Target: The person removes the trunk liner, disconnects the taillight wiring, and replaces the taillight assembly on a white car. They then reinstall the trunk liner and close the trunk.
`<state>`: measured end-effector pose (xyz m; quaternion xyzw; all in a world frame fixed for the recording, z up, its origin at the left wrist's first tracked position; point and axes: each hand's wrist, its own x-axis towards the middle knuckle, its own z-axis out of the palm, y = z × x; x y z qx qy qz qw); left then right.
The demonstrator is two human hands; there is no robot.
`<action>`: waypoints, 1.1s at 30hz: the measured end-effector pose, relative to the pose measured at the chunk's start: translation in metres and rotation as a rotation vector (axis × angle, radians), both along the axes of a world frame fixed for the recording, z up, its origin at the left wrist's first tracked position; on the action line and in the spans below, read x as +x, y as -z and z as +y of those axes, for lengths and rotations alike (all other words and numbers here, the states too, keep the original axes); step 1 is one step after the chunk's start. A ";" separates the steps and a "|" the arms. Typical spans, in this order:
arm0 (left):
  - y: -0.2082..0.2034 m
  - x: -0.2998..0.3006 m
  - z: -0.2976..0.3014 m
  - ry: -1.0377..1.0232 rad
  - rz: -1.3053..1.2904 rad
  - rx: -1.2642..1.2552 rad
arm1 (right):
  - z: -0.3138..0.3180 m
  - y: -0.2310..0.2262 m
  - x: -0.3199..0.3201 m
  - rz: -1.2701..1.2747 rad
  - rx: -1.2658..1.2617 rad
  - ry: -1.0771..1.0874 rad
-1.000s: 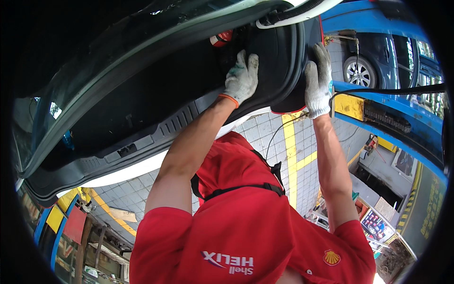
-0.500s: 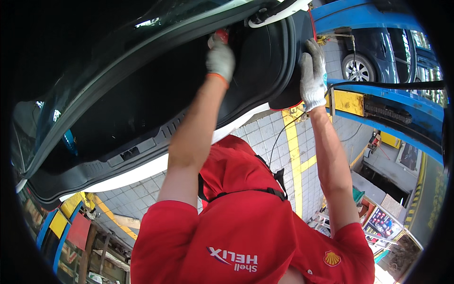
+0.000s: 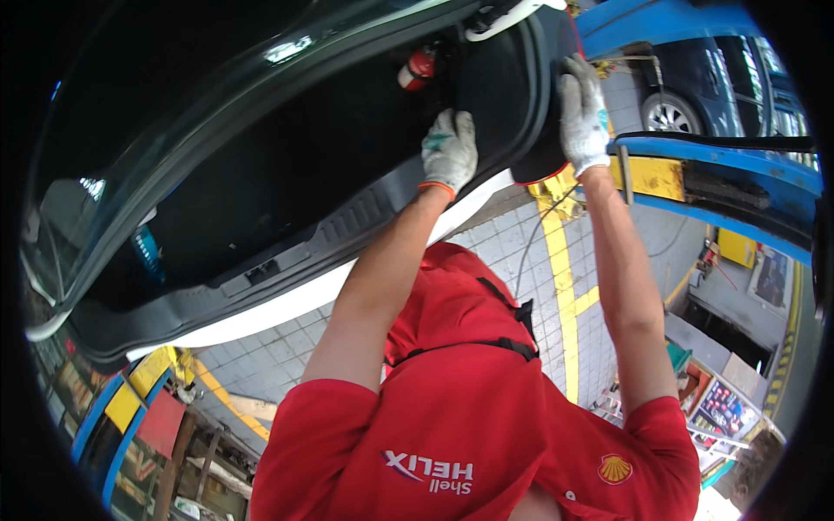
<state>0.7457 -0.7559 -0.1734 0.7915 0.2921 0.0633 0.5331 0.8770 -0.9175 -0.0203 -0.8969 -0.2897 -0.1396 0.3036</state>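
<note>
Both my hands wear white knit gloves and reach into an open car boot. My left hand (image 3: 449, 152) lies flat on the black boot mat (image 3: 347, 156), fingers pointing inward, holding nothing. My right hand (image 3: 582, 113) grips the raised edge of that mat at the boot's right side, fingers curled over it. A small red fire extinguisher (image 3: 421, 68) lies deeper in the boot, just beyond my left hand. My red shirt fills the lower part of the view.
The boot's ribbed black sill (image 3: 347, 221) and the white bumper (image 3: 287, 300) run below my hands. A blue and yellow lift arm (image 3: 695, 169) and a dark parked car (image 3: 686, 87) are at the right. The tiled floor (image 3: 521, 252) has yellow lines (image 3: 560, 278).
Half a second ago my left hand was stretched toward the red extinguisher; it has drawn back onto the mat. My right hand stays on the mat's edge.
</note>
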 end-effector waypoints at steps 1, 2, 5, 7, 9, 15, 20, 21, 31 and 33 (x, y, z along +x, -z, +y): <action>0.003 -0.009 0.000 0.025 -0.017 0.048 | 0.000 0.002 0.002 -0.003 0.008 0.003; 0.005 -0.018 0.001 0.076 0.000 0.086 | -0.001 0.003 0.004 -0.001 0.019 -0.006; 0.005 -0.041 0.007 0.170 0.031 0.192 | 0.000 0.007 0.010 -0.053 -0.024 0.017; 0.002 -0.053 0.004 0.189 0.044 0.219 | 0.001 0.008 0.013 -0.095 -0.020 -0.006; -0.005 -0.068 -0.006 0.193 0.100 0.293 | 0.004 0.010 0.014 -0.079 -0.010 0.014; -0.027 -0.142 -0.021 0.234 0.090 0.107 | 0.012 0.020 0.019 -0.056 -0.037 0.083; -0.011 -0.273 -0.038 -0.030 0.127 0.166 | 0.019 0.027 0.015 -0.115 -0.003 0.102; 0.000 -0.314 -0.043 -0.105 0.214 0.114 | 0.021 0.027 0.011 -0.072 0.024 0.094; 0.052 -0.722 -0.106 -0.298 1.170 -0.114 | 0.096 -0.117 -0.070 0.110 0.724 0.018; 0.045 -0.734 -0.113 -0.490 1.123 -0.174 | 0.116 -0.189 -0.089 -0.044 0.929 -0.122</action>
